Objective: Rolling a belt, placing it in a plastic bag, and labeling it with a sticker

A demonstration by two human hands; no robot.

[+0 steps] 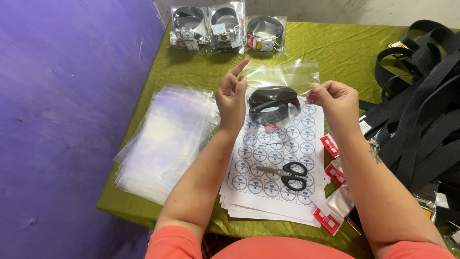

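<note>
My left hand (232,98) and my right hand (334,100) pinch the two sides of a clear plastic bag (282,76), held up over the table. Inside the bag sits a coiled black belt (272,104). Under the bag lies a stack of white sheets of round blue stickers (268,158). Black scissors (290,174) rest on that stack, near my forearms.
A pile of empty clear bags (165,136) lies at the left on the green tablecloth (201,72). Three bagged belts (225,29) stand at the far edge. Loose black belts (421,110) heap at the right. Red-and-white tags (330,182) lie by the sticker sheets.
</note>
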